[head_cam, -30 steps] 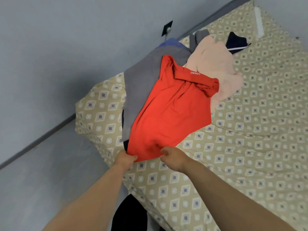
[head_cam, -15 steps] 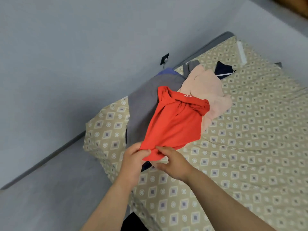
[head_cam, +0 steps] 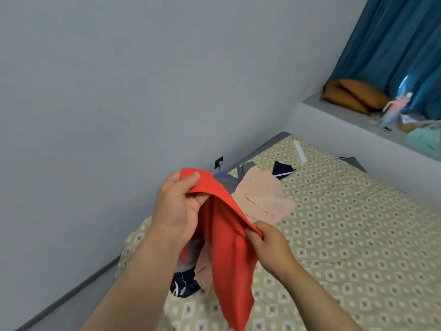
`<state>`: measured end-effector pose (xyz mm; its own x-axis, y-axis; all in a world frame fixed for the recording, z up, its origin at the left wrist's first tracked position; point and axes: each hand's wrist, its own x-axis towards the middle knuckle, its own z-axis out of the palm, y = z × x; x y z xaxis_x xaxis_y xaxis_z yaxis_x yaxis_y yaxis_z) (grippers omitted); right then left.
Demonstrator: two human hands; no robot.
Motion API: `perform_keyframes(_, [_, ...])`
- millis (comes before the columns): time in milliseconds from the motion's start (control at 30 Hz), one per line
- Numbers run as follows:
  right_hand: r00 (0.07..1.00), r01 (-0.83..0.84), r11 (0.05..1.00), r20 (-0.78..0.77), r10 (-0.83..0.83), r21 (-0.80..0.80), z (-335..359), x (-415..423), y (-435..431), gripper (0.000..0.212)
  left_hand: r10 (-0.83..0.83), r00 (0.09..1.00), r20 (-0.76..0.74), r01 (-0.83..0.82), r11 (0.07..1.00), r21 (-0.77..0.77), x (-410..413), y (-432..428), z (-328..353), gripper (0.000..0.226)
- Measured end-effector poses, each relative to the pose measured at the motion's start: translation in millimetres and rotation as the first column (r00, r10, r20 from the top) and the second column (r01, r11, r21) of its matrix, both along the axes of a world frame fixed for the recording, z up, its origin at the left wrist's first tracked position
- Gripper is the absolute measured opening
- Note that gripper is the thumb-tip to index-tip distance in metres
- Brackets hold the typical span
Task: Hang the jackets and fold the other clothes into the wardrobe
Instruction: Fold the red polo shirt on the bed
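Note:
A red shirt [head_cam: 229,259] hangs in the air in front of me, above the bed. My left hand [head_cam: 176,209] grips its upper edge, thumb on top of the cloth. My right hand [head_cam: 269,244] pinches the same edge lower and to the right, so the cloth droops between and below both hands. Behind it on the bed lies a pile of clothes: a pale pink garment [head_cam: 260,199], a grey one [head_cam: 229,185] mostly hidden, and a dark navy piece [head_cam: 282,169]. Another navy garment [head_cam: 185,283] shows below my left wrist.
The bed [head_cam: 346,235] has a beige patterned cover and stands against a grey wall [head_cam: 119,91]. A ledge [head_cam: 353,115] at the back right carries an orange cushion [head_cam: 355,95] and small items, under a blue curtain [head_cam: 393,44]. Floor shows at the lower left.
Both hands have lifted the red shirt off the pile and raised it. The hands have moved apart along its edge, and my view has tilted up towards the ledge and curtain.

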<state>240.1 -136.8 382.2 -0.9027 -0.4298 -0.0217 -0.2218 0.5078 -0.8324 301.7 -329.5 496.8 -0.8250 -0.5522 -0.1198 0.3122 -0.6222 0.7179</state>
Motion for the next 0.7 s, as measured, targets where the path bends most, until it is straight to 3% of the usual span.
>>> perform_keyframes(100, [0.997, 0.064, 0.996, 0.035, -0.062, -0.059, 31.5, 1.4, 28.9, 0.027, 0.020, 0.997, -0.080, -0.028, 0.995, -0.099, 5.0, 13.6, 52.1, 0.016])
perform_keyframes(200, [0.991, 0.127, 0.987, -0.026, -0.130, -0.100, 58.1, -0.5, 59.5, 0.032, 0.073, 0.990, -0.124, -0.102, 0.964, -0.246, 14.3, 14.9, 95.8, 0.019])
perform_keyframes(400, [0.959, 0.150, 0.980, -0.223, -0.178, -0.134, 148.9, -27.4, 113.9, 0.043, 0.224, 0.974, -0.028, -0.196, 0.776, -0.600, 30.1, 18.7, 158.4, 0.019])
perform_keyframes(567, [0.960, 0.005, 0.993, -0.277, 0.027, 0.116, 206.5, -45.2, 155.9, 0.031, 0.312, 0.949, -0.035, -0.264, 0.733, -0.627, 35.0, 20.0, 198.1, 0.021])
perform_keyframes(700, [0.933, 0.069, 0.992, -0.358, -0.027, 0.106, 222.3, -50.1, 185.7, 0.042, 0.364, 0.931, -0.037, -0.306, 0.718, -0.625, 39.7, 26.8, 221.4, 0.021])
